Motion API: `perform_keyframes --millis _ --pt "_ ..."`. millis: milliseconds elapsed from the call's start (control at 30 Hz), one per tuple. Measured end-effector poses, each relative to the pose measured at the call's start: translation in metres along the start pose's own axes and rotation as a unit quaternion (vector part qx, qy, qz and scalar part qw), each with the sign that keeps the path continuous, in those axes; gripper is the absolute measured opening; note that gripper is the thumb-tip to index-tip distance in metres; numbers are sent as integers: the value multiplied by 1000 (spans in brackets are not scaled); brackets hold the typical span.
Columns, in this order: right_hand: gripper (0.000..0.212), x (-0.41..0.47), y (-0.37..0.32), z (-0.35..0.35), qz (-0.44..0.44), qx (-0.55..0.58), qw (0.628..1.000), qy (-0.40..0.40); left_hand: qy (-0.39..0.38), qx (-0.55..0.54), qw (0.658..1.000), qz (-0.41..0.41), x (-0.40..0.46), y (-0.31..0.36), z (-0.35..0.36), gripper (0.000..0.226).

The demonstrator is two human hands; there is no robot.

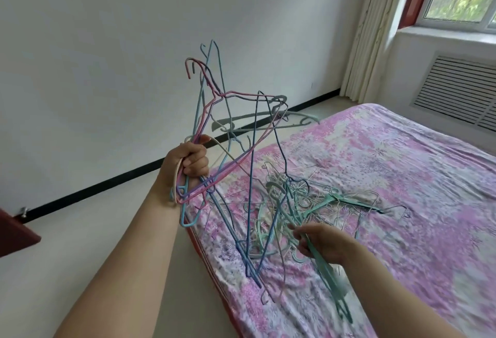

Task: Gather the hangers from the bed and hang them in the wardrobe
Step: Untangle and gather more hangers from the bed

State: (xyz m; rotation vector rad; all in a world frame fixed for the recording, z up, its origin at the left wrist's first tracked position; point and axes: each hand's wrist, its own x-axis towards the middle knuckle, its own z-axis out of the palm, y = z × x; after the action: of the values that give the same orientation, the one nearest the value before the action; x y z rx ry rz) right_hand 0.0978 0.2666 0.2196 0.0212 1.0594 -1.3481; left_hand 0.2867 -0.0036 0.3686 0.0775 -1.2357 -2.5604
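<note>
Left hand [188,162] grips a raised bundle of pink, blue and cream wire hangers [214,112]; right hand [320,242] fingers curl round teal plastic hangers [326,270] — the tangled heap [308,198] lies on the pink floral bed [402,176], toward four o'clock.

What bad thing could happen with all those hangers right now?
The bunch held up by the left hand is tangled and some hang loose, so one might slip and fall. The right hand grips a green hanger snagged in the pile on the bed; pulling could drag others along.
</note>
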Motion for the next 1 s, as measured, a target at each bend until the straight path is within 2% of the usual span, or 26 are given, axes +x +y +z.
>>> perform_keyframes --millis 133,233,333,400,467,567,700,867,1000 --pt "21 -4 8 16 -69 -167 976 118 8 6 1000 11 -19 -1 7 22" --pt "19 -4 15 34 -123 -156 967 157 9 11 999 41 -37 2 18 16" --pt "20 -9 13 51 -167 -133 966 146 22 18 997 74 -55 15 28 16" --pt "20 -15 9 61 -195 -135 963 131 41 33 994 93 -68 24 34 29" --pt "16 -21 9 71 -209 -159 957 120 44 35 992 116 -81 30 38 30" --pt "16 -21 18 87 -205 -224 941 147 44 32 989 138 -104 35 44 28" --pt "19 -15 46 108 -205 -313 909 185 90 51 983 154 -149 36 42 24" --pt "21 -11 100 154 -176 -371 901 136 115 54 980 155 -230 49 25 6" --pt "17 -13 151 206 -152 -396 901 90 156 57 973 161 -318 59 15 12"
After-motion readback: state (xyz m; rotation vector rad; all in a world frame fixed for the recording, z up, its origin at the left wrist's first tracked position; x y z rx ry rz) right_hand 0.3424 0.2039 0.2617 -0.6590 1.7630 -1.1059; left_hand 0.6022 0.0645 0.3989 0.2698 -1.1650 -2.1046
